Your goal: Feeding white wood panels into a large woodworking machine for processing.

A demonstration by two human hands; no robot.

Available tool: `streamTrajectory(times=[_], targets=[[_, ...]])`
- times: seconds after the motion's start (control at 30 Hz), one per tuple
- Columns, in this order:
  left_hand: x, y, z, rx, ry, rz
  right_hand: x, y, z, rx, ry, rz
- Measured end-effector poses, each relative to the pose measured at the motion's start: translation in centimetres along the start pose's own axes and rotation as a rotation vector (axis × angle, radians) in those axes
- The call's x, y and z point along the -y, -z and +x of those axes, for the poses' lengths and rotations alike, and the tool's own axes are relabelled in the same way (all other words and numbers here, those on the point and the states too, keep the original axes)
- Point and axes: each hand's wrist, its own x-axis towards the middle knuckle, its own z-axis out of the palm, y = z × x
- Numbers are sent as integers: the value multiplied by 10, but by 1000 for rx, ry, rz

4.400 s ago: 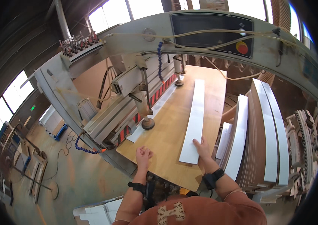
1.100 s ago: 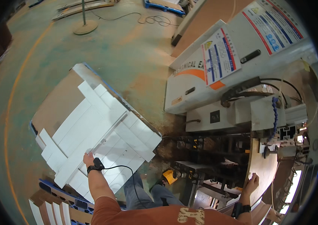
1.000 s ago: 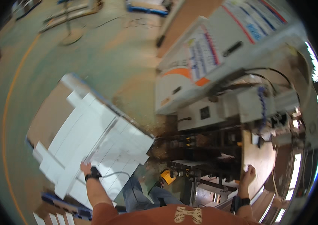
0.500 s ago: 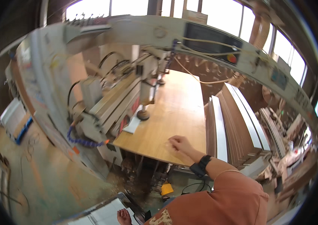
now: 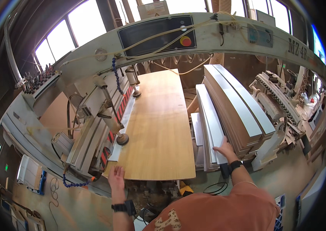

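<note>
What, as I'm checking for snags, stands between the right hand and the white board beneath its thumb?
Nothing visible: the right hand is at that white board, its thumb over the near end. The larger stack stands to the right, not between them.

On the floor (image 5: 80, 210), toward its left edge, a pale stack (image 5: 27, 168) on a blue pallet (image 5: 42, 182), with a loose dark cable (image 5: 55, 186) coiled just beside — all near the wall's small green sign (image 5: 6, 167). Toward the floor's right edge, a machine with dark rollers (image 5: 276, 94); nearer, a blue openwork pallet (image 5: 280, 211), partly hidden. Higher up, bright windows (image 5: 88, 21) — and a tan ribbed hose (image 5: 224, 5).
</note>
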Motion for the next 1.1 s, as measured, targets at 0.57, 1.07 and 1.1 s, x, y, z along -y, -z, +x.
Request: streamTrajectory(times=[0.57, 1.07, 1.1], targets=[[39, -24, 64, -207, -172, 409, 83, 6, -33, 243, 383, 997], [35, -37, 49, -215, -136, 487, 164, -130, -27, 360, 486, 988], [31, -31, 51, -185, -150, 481, 163, -125, -32, 357, 468, 985]])
